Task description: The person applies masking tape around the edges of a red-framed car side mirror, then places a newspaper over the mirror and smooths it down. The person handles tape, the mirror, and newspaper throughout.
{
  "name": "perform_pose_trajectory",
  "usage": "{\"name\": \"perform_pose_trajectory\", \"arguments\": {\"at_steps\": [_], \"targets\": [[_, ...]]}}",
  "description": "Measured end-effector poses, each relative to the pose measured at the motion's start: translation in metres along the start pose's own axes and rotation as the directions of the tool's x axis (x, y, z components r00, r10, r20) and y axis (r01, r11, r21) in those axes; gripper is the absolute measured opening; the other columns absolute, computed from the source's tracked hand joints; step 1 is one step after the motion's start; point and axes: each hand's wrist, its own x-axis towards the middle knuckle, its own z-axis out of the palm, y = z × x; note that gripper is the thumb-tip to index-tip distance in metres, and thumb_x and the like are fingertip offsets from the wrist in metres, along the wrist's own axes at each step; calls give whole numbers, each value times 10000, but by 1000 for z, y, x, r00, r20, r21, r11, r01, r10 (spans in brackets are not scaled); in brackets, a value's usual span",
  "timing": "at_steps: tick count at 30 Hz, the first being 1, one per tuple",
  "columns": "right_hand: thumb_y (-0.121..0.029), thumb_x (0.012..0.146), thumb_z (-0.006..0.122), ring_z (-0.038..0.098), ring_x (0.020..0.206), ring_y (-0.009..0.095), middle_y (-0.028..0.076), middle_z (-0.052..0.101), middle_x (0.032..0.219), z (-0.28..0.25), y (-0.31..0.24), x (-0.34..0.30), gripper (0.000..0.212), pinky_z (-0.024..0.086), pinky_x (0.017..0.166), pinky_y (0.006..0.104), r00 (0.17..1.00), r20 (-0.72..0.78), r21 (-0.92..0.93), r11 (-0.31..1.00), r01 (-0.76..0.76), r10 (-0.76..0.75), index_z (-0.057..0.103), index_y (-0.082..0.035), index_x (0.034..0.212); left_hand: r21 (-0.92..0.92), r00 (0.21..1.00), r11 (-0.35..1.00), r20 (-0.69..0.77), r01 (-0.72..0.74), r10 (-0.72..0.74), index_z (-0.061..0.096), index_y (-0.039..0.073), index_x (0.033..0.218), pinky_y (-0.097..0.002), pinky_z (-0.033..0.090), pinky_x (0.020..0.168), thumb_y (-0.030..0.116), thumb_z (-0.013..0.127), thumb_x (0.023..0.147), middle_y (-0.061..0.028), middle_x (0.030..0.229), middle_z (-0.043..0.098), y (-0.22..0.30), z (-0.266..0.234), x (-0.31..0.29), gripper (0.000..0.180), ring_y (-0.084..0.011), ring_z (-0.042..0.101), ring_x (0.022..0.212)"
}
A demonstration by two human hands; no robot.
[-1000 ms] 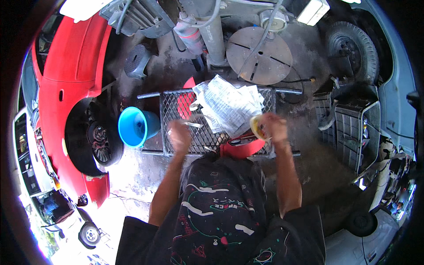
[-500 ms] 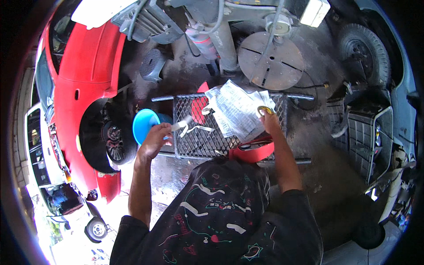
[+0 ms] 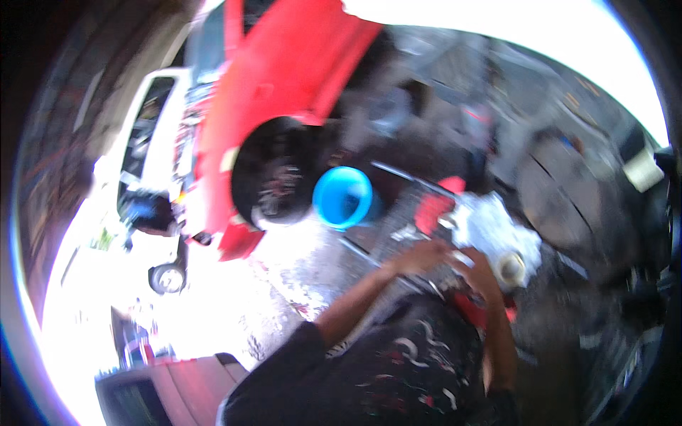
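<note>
My left hand and my right hand meet above the near part of the metal mesh stand. A small white piece, perhaps tape, shows at the fingers of my right hand, which seem closed on it. Motion smears the fingers of my left hand. Right beside my right hand is a roll of tape over the newspaper sheets; whether that hand touches the roll is unclear. A red piece lies left of the paper, and another red part shows under my right hand.
A blue bucket stands left of the mesh stand. Beyond it is a red car body with an open wheel arch. A round slotted metal plate is at the far right, a grey stool at the back.
The view has swung left and blurred. My hands, apart before, have come together. The strip in my left hand has left the bucket's side, and the roll now shows beside my right hand.
</note>
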Motion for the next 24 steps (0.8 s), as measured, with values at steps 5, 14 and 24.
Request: {"name": "perform_pose_trajectory", "arguments": {"at_steps": [5, 14, 24], "targets": [[-184, 809, 681, 625, 723, 219, 117, 679, 782, 12, 0, 14, 199, 468, 690, 346, 999, -31, -50, 998, -34, 32, 667, 14, 831, -65, 992, 996, -108, 55, -61, 591, 24, 1036, -406, 468, 784, 353, 573, 862, -164, 959, 638, -14, -1, -7, 373, -275, 607, 918], [-158, 757, 659, 585, 637, 245, 146, 618, 672, -66, 140, -40, 176, 461, 628, 395, 980, -160, -387, 906, -171, 116, 619, 14, 769, 10, 968, 987, -198, 161, -156, 256, 2, 1413, -472, 475, 878, 271, 587, 803, -294, 1009, 624, -59, 43, -4, 744, -404, 611, 987], [-404, 740, 706, 602, 929, 250, 133, 643, 994, -74, 288, -179, 485, 464, 801, 382, 539, -654, -237, 534, -812, 530, 598, -79, 1084, -355, 939, 934, 331, 32, 94, 423, 51, 1338, -377, 530, 762, 143, 685, 741, -124, 954, 637, -92, 255, 33, 659, -224, 638, 828]]}}
